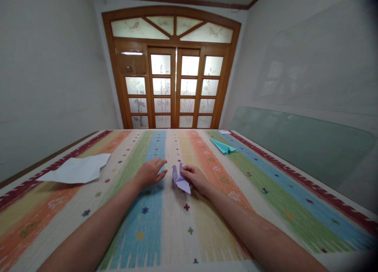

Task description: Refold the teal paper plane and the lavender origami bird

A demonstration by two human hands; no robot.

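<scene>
Here, the right hand pinches one of two coloured papers.

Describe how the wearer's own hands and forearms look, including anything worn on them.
The left hand and right hand are ungloved. The left forearm and right forearm are bare as far as the view shows, with no sleeve, watch or bracelet visible. The fingers are too small to rule out a thin ring.
</scene>
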